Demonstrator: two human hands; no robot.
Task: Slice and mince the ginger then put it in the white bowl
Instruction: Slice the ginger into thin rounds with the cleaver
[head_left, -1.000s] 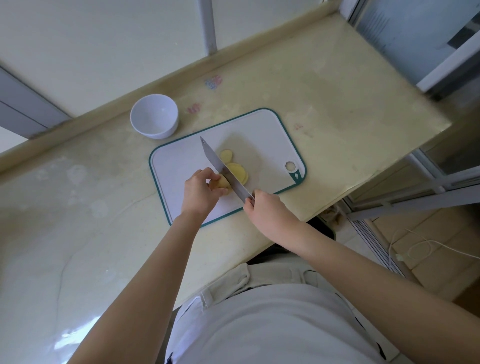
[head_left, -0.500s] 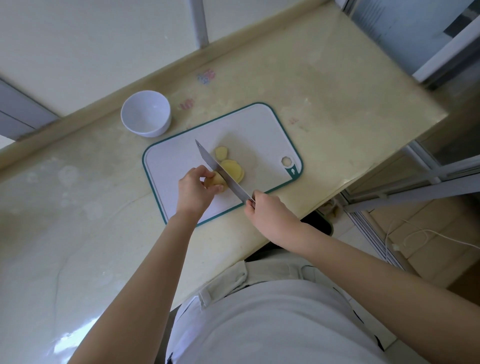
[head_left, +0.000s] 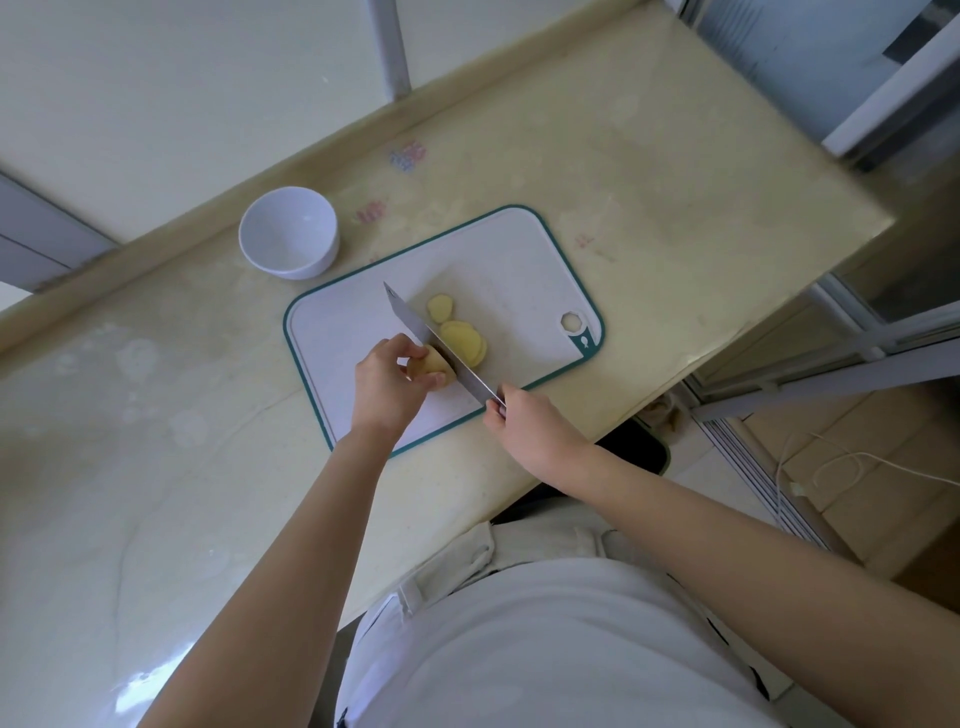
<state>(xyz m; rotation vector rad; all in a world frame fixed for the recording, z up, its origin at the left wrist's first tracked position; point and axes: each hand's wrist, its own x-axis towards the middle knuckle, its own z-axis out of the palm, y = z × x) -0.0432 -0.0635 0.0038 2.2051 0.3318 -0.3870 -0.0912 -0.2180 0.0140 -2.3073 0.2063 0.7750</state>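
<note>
Right now the left hand (head_left: 384, 387) pinches the ginger (head_left: 431, 366) on the cutting board (head_left: 519, 275), while the right hand (head_left: 532, 426) grips the knife (head_left: 431, 340) against it. Cut slices (head_left: 462, 340) lie just beyond the blade; the white bowl (head_left: 288, 231) sits nearby on the counter (head_left: 675, 171).

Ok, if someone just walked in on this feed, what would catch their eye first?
The knife in the right hand, its blade set against the ginger piece that the left hand grips at the middle of the cutting board. Cut slices lie on the blade's other side, and the white bowl sits empty off the board's far left corner.
</note>
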